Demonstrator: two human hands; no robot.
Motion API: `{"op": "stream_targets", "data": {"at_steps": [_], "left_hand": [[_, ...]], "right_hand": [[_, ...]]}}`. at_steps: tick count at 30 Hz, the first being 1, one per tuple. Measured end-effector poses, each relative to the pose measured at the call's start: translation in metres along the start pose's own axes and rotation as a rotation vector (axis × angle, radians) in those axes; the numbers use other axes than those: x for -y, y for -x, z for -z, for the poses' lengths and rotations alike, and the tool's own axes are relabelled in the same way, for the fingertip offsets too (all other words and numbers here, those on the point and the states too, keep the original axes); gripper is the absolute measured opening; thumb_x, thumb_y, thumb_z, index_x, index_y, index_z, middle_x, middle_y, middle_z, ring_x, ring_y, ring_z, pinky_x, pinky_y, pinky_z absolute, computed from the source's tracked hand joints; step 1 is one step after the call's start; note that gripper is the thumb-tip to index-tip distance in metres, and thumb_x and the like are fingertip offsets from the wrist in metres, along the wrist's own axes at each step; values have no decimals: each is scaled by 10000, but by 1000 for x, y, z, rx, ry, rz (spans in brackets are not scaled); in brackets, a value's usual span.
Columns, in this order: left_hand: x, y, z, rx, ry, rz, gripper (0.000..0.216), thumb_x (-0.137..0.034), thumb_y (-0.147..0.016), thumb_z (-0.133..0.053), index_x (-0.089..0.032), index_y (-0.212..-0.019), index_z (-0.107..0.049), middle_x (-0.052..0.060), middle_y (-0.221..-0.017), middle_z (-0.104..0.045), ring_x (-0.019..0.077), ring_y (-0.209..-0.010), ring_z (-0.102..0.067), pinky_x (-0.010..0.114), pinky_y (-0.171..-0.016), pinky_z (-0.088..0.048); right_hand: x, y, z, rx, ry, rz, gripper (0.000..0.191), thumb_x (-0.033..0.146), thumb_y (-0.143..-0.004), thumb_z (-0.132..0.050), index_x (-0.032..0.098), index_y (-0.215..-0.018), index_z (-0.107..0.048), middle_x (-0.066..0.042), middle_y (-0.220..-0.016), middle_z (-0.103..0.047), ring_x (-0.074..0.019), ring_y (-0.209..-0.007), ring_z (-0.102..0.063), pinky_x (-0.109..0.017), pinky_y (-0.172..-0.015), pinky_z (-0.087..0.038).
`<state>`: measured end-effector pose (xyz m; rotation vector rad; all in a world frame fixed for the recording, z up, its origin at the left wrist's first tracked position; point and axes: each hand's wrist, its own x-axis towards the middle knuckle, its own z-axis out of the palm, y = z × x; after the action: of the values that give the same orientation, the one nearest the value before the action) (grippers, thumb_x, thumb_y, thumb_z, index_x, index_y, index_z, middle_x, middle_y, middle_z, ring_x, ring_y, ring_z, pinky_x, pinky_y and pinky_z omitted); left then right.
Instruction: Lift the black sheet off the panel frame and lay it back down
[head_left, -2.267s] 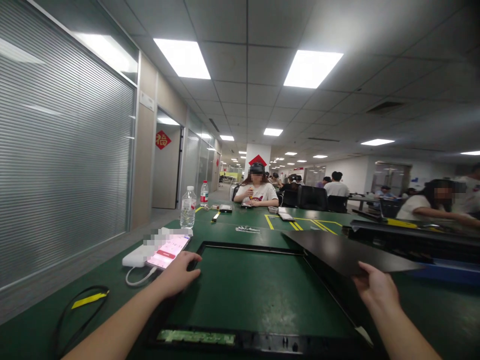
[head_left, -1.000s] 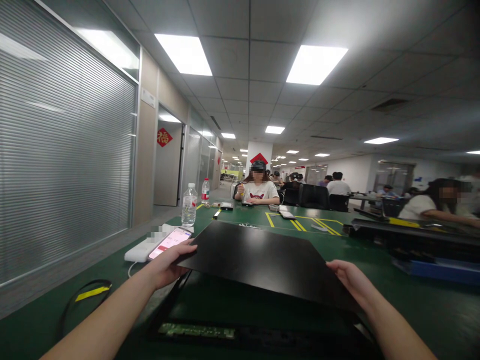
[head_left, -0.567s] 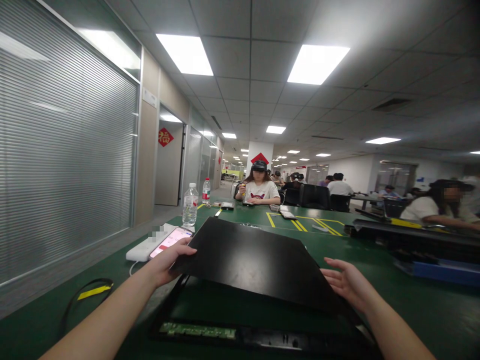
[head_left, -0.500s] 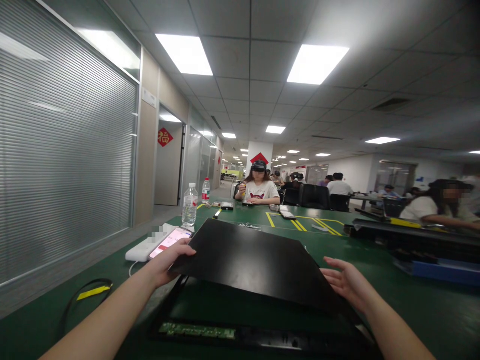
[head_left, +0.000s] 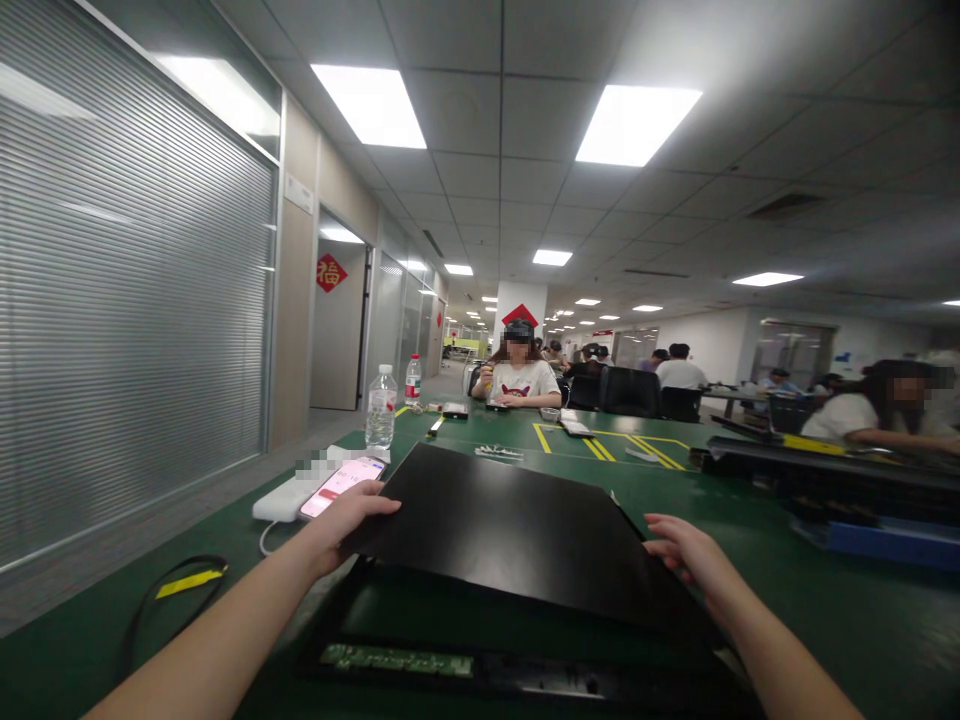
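A thin, flat black panel (head_left: 510, 535) slants over a black frame (head_left: 540, 680) lying on the green table. My left hand (head_left: 341, 525) is closed on the panel's left edge, thumb on top. By the right edge is my right hand (head_left: 694, 560), its fingers apart and stretched toward the panel; whether they touch it I cannot make out. A narrow green circuit board (head_left: 397, 660) shows along the near side of the frame. The panel hides most of the frame's far side.
A phone (head_left: 341, 487) on a white box (head_left: 285, 498) and a water bottle (head_left: 380, 410) stand at the left. A black strap (head_left: 139, 610) lies nearer. Dark panels and a blue box (head_left: 877, 540) are at the right. A person (head_left: 525, 375) sits opposite.
The fingers of my right hand have drawn in slightly toward the panel's right edge. My left hand keeps its hold, and the panel has shifted only a little.
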<state>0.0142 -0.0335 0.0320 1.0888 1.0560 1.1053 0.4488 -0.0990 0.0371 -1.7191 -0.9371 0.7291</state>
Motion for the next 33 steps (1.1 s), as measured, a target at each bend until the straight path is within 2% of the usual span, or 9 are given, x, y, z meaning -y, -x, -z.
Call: {"op": "stream_targets", "data": {"at_steps": [7, 11, 16, 21, 33], "left_hand": [[2, 2, -4, 12, 8, 2, 376, -211, -557, -696, -187, -872, -492, 15, -636, -667, 208, -609, -643, 282, -552, -483], [1, 4, -8, -8, -28, 24, 336, -214, -539, -697, -176, -809, -501, 12, -597, -662, 178, -546, -622, 255, -520, -466], [0, 7, -12, -33, -63, 51, 331, -239, -500, -710, -169, -772, -534, 9, -574, -659, 189, -547, -625, 258, -517, -463], [0, 7, -11, 8, -68, 69, 335, -245, -489, -715, -151, -775, -566, 39, -618, -679, 209, -589, -641, 278, -558, -475], [1, 6, -8, 38, -80, 82, 284, -247, -521, -701, -149, -755, -573, 31, -601, -674, 200, -576, -637, 259, -534, -462]], "right_hand": [[5, 6, 0, -34, 45, 26, 409, 352, -633, -477, 129, -962, -577, -92, -637, -680, -157, -500, -519, -254, -447, -303], [-2, -2, 2, -47, 80, 27, 398, 373, -631, -492, 137, -936, -590, -84, -614, -677, -181, -558, -563, -264, -485, -346], [-16, -19, 5, -55, 137, 77, 372, 394, -632, -507, 164, -905, -613, -72, -656, -686, -197, -647, -600, -274, -533, -381], [-24, -29, 7, -52, 153, 75, 370, 409, -645, -513, 173, -906, -627, -68, -661, -685, -200, -644, -608, -282, -549, -397], [-20, -27, 11, -117, 192, 108, 359, 407, -646, -509, 166, -875, -644, -83, -629, -683, -218, -631, -612, -294, -552, -409]]}}
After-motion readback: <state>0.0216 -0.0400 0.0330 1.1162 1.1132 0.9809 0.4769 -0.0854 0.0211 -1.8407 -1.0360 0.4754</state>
